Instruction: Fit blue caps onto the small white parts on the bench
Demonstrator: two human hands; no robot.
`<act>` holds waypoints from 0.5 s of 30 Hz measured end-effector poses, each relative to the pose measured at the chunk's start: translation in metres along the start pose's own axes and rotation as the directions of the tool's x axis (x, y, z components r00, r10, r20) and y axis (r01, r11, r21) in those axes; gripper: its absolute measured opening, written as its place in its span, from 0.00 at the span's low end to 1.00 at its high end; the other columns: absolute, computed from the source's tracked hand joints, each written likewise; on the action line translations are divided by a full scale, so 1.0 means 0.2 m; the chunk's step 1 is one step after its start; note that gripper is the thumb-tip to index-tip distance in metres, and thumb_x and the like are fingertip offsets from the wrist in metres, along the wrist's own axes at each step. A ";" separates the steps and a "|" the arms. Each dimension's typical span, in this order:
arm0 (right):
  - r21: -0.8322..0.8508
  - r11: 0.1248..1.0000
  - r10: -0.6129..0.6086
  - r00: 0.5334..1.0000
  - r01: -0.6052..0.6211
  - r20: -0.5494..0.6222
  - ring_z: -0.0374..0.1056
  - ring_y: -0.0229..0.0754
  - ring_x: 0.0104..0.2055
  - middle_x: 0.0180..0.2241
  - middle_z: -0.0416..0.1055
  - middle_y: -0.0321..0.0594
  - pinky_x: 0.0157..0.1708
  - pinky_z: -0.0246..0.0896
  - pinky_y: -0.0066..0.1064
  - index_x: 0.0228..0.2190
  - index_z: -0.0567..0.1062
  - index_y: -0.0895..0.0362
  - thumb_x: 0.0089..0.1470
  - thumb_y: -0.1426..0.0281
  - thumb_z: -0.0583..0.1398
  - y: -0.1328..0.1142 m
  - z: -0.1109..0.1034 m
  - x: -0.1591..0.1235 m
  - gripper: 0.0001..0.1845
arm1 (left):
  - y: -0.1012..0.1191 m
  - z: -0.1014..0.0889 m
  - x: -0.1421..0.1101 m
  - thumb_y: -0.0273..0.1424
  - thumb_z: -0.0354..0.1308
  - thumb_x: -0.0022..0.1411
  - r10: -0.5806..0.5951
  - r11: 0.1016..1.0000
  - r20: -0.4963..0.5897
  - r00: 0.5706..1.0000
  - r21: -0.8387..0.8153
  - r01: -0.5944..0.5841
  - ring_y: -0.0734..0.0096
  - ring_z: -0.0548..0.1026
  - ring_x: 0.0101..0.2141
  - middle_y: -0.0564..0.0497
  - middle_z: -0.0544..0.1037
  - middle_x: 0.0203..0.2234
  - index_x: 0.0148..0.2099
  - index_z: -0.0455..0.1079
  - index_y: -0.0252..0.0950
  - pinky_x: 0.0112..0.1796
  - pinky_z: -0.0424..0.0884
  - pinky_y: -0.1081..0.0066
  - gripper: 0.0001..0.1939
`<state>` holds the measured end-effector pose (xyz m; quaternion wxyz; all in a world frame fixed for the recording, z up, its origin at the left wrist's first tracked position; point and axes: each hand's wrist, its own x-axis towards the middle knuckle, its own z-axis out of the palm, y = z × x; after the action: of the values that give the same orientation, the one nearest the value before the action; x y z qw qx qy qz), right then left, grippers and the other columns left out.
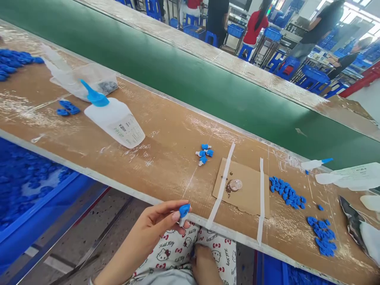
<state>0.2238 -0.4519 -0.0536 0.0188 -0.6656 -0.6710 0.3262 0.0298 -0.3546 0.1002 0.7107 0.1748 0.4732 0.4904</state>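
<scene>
My left hand [157,226] is raised at the near edge of the wooden bench [166,130] and pinches a small blue plastic piece [184,209] between thumb and fingers. My right hand [203,261] rests low on my lap, below the bench edge; its fingers are hidden. On the bench ahead lies a little cluster of blue-and-white pieces [204,153]. A cardboard patch [249,190] taped down with white strips carries a small clear cap [236,184] with a brown glue stain.
A clear glue bottle with a blue nozzle [114,118] lies on its side at left, near clear bags [86,79]. Heaps of blue pieces [287,193] lie right and far left. A blue bin [26,186] sits below. A green conveyor [208,79] runs behind; people work beyond.
</scene>
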 end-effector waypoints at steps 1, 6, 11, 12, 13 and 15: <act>-0.039 0.999 0.008 1.000 -0.008 0.017 0.74 0.59 0.38 0.34 0.78 0.54 0.39 0.68 0.43 0.36 0.81 0.62 0.42 0.87 0.55 0.00 0.02 0.02 0.21 | 0.01 0.01 -0.02 0.44 0.74 0.42 -0.004 1.000 -0.022 1.000 0.005 0.005 0.68 0.78 0.26 0.50 0.83 0.31 0.37 0.81 0.40 0.28 0.75 0.72 0.20; -0.124 0.988 0.102 0.992 -0.093 0.068 0.74 0.52 0.37 0.32 0.78 0.47 0.41 0.67 0.44 0.30 0.79 0.61 0.43 0.90 0.55 -0.01 0.07 0.07 0.18 | 0.02 0.03 -0.07 0.41 0.73 0.43 -0.020 0.999 -0.060 0.998 0.045 0.022 0.66 0.77 0.27 0.49 0.82 0.31 0.37 0.81 0.38 0.29 0.75 0.69 0.19; 0.040 0.989 0.141 0.988 -0.144 0.068 0.74 0.52 0.37 0.30 0.78 0.48 0.38 0.67 0.39 0.26 0.79 0.60 0.40 0.88 0.57 -0.02 -0.01 0.08 0.16 | 0.01 -0.03 -0.08 0.40 0.72 0.44 -0.013 0.998 -0.054 0.998 0.059 0.017 0.66 0.76 0.27 0.46 0.82 0.33 0.39 0.81 0.37 0.30 0.74 0.68 0.19; 0.096 0.986 0.133 0.988 -0.140 0.072 0.74 0.50 0.35 0.29 0.77 0.47 0.35 0.68 0.36 0.27 0.80 0.59 0.40 0.86 0.57 -0.01 -0.05 0.07 0.16 | 0.01 -0.04 -0.08 0.40 0.72 0.45 -0.011 0.998 -0.053 0.999 0.059 0.014 0.67 0.76 0.26 0.46 0.82 0.33 0.39 0.81 0.37 0.30 0.74 0.69 0.19; 0.160 0.978 0.123 0.989 -0.135 0.084 0.74 0.48 0.31 0.28 0.77 0.44 0.30 0.68 0.32 0.30 0.80 0.58 0.42 0.83 0.57 0.00 -0.10 0.05 0.15 | 0.02 -0.04 -0.09 0.39 0.72 0.45 -0.008 0.998 -0.051 0.999 0.056 0.010 0.67 0.75 0.26 0.46 0.82 0.32 0.39 0.81 0.37 0.30 0.74 0.69 0.18; 0.281 0.950 0.105 0.987 -0.136 0.122 0.71 0.42 0.22 0.26 0.74 0.39 0.16 0.62 0.25 0.36 0.79 0.57 0.48 0.74 0.57 0.04 -0.23 -0.02 0.13 | 0.02 -0.05 -0.10 0.39 0.72 0.46 -0.008 0.999 -0.048 0.999 0.036 0.010 0.67 0.75 0.27 0.47 0.82 0.31 0.39 0.80 0.36 0.30 0.74 0.69 0.18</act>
<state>0.2520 -0.4365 -0.0199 0.0601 -0.6774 -0.5743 0.4557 0.0185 -0.3710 0.1085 0.6980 0.1739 0.4998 0.4825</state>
